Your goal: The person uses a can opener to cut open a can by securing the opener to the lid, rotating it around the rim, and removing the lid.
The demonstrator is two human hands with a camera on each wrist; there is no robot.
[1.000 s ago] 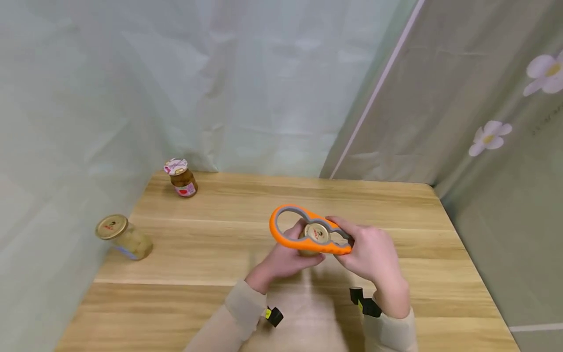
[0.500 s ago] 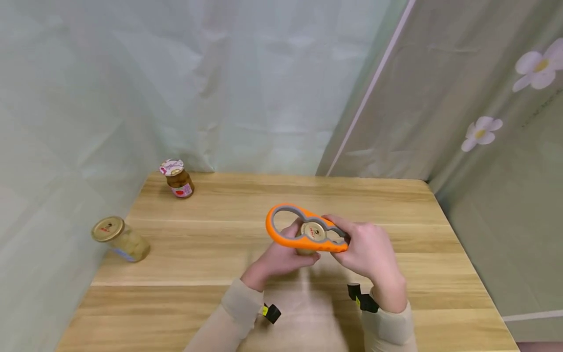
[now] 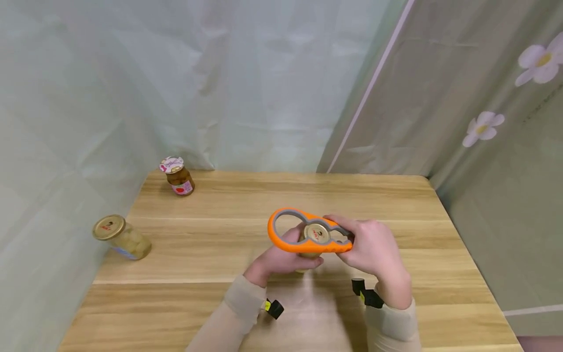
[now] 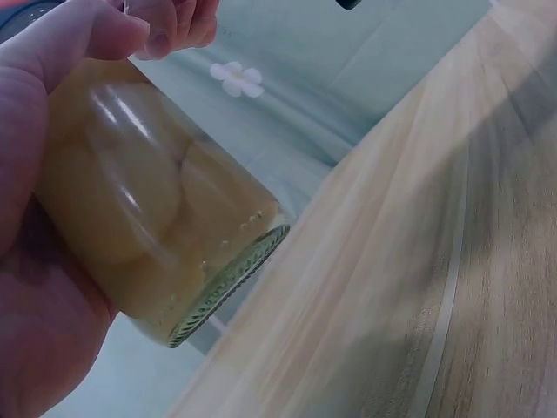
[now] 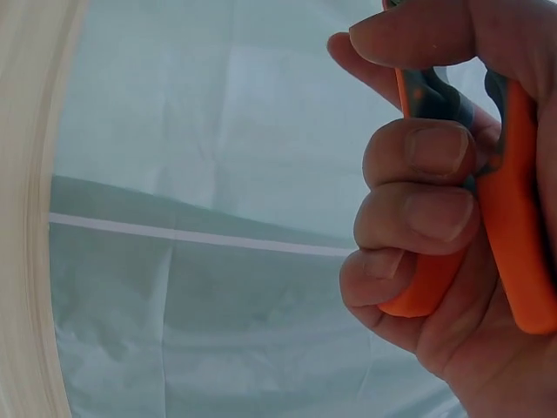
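Observation:
My left hand (image 3: 281, 256) grips a glass jar (image 4: 148, 192) of pale round pieces in liquid, its gold lid (image 3: 317, 233) facing up in the head view. In the left wrist view the jar tilts, its ridged base raised over the table. An orange and grey jar opener (image 3: 325, 248) surrounds the lid with its middle opening, and its larger loop extends to the left. My right hand (image 3: 374, 247) holds the opener at the handle end. The right wrist view shows fingers curled round the two orange handles (image 5: 518, 235), which stand a little apart.
Another gold-lidded jar (image 3: 132, 242) of pale pieces stands at the table's left side. Behind it, near the back left corner, is a small brown jar (image 3: 182, 183) with a pink label. Hanging sheets (image 3: 264, 88) enclose the wooden table (image 3: 228, 195) at the back and sides.
Both hands keep their holds, and the opener stays around the lid. A bit of the jar's lower end now shows below the left hand. The head view has shifted slightly.

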